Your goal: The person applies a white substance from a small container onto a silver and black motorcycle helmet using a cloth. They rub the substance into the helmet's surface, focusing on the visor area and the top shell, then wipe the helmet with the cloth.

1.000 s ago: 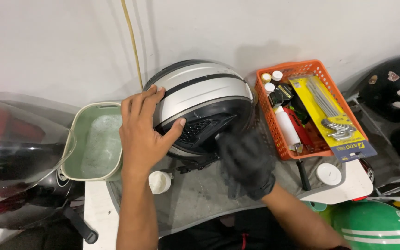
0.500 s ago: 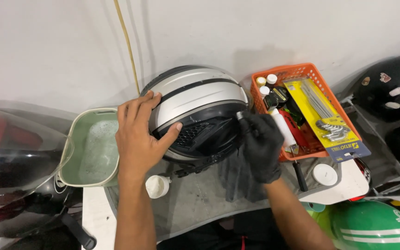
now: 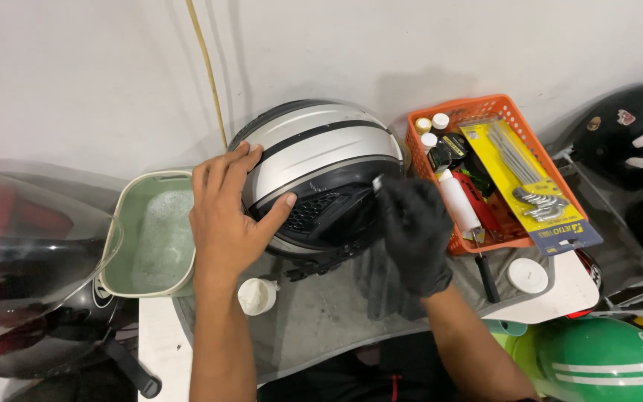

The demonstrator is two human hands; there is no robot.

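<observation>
Head view, we see our bare left hand [image 3: 228, 212] spread flat on the silver-and-black helmet [image 3: 318, 167] resting on the grey mat [image 3: 321, 320], our gloved right hand [image 3: 414, 231] pinching a small white-tipped tool [image 3: 376, 182] against its front, green basin [image 3: 154, 234] just beside.

A white counter [image 3: 159, 350] carries a grey mat [image 3: 321, 320] (helmet [image 3: 321, 160] on it), green tub [image 3: 154, 234], orange basket [image 3: 511, 234], white lid [image 3: 527, 275].

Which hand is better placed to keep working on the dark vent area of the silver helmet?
Probably the right hand: gloved in black, it holds a small white-tipped tool right at the dark vent of the silver helmet. The bare left hand lies flat on the helmet's side, steadying it.
</observation>
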